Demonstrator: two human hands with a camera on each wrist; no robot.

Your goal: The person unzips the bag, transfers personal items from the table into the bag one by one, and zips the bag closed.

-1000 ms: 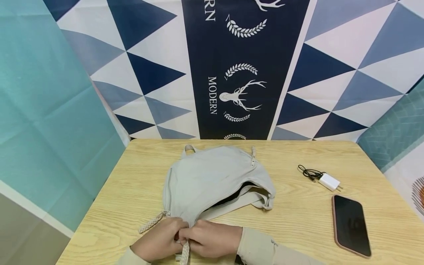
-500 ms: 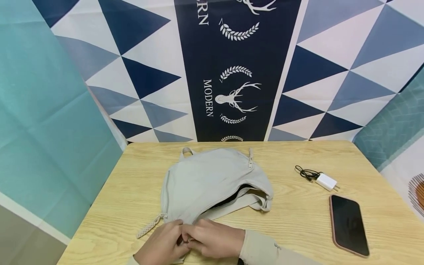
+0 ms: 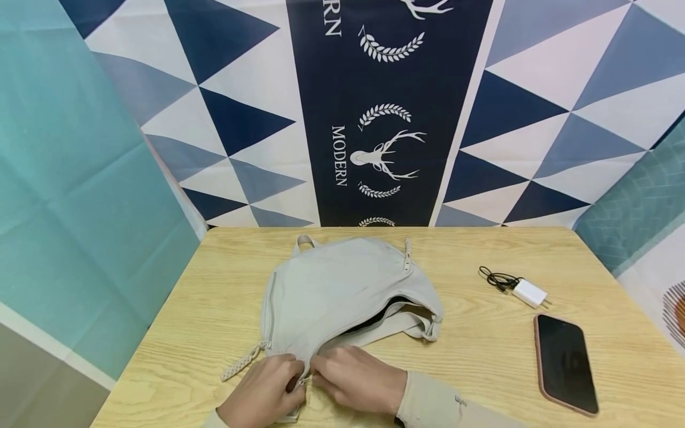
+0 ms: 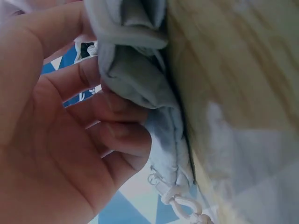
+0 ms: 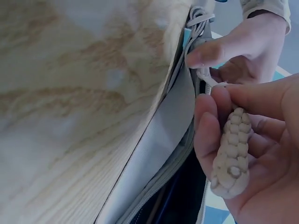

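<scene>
Bag: a pale grey cloth bag [image 3: 342, 291] lay flat on the bench [image 3: 481, 362], its near corner right at both hands and the rest spreading away from them toward the far edge.
Long axis: the bag's open zip mouth ran from the hands' meeting point off to the right and away, with dark lining showing along it.
Left hand: the left hand [image 3: 264, 392] clenched a bunched fold of the bag's corner between thumb and curled fingers [image 4: 117, 135]; this grip sat just left of the zip end.
Right hand: the right hand [image 3: 355, 377] pinched the braided zip pull [image 5: 232, 147], fingers curled round the cord, touching the left hand's side of the corner.
Nearer hand: both grips met at the same corner; the right one was on the pull itself, the left one only steadied the cloth.
Second pull: another braided cord [image 3: 243, 361] trailed on the bench just left of the left hand, untouched.
Strap: a loop of strap [image 3: 423, 324] lay at the far right end of the zip mouth, well away from both grips.
Off to the right: a phone [image 3: 566, 362], face up, and beyond it a white charger [image 3: 531, 293] with a coiled black cable [image 3: 497, 278], all well apart from the right hand.
In the way: nothing lay along the zip line; only slack, folded cloth at the corner crowded the pull.
</scene>
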